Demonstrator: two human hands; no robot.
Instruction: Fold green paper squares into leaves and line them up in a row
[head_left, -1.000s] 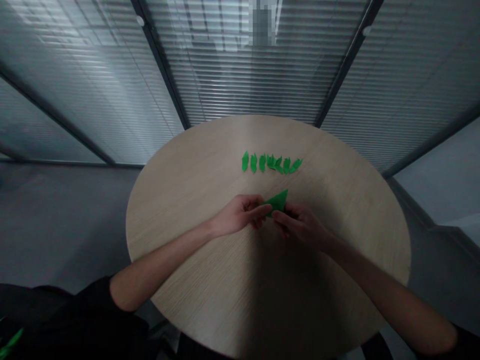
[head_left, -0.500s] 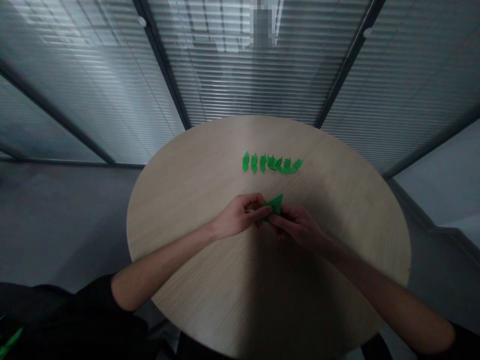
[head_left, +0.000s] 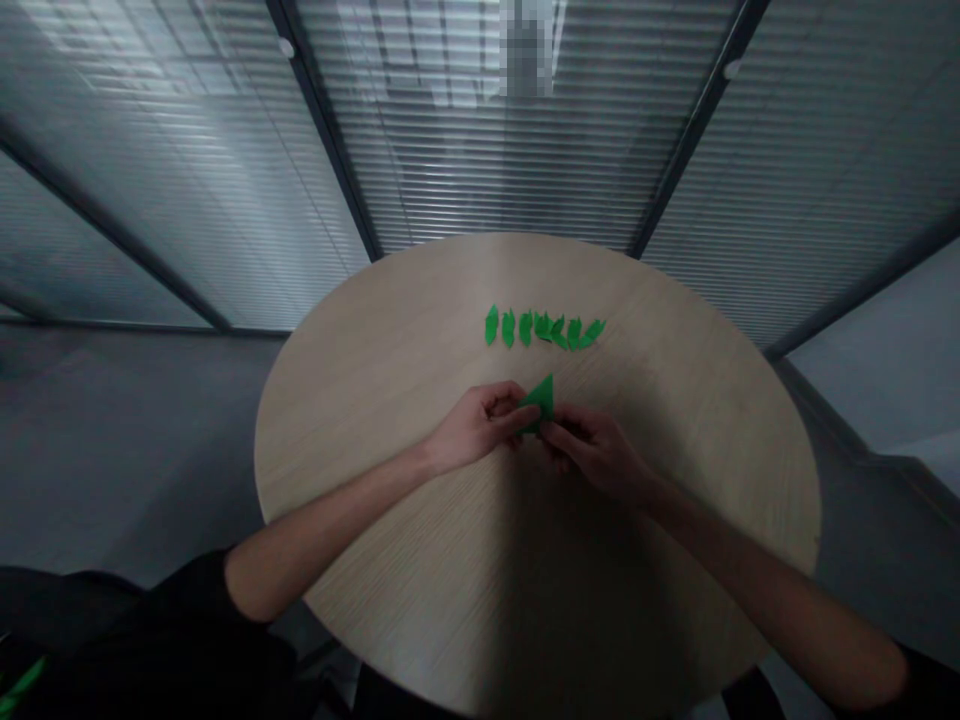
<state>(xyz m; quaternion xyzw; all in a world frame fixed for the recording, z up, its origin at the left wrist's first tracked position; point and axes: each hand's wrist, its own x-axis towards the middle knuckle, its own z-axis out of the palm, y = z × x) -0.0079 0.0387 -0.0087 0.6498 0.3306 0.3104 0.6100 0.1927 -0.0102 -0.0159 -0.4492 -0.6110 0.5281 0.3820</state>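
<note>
Between my two hands, above the middle of the table, is a green folded paper triangle [head_left: 543, 393] with one point facing up and away from me. My left hand [head_left: 484, 425] pinches its left side, thumb lying across the paper's lower part. At its lower right corner, my right hand [head_left: 589, 440] has thumb and fingers closed on the edge. Beyond the hands, several small green folded paper pieces [head_left: 526, 327] lie in a row; those toward the right sit closer together and tilt.
The round wooden table [head_left: 360, 360] has a pale grain and a dark shadow on its near side. Glass partitions with blinds [head_left: 495, 170] stand behind it. At the lower left corner is a bright green item [head_left: 22, 685] against dark cloth.
The paper triangle has turned slightly counterclockwise and shifted a little left, its tip now higher. Both hands stay close together on it. The row of pieces is unchanged.
</note>
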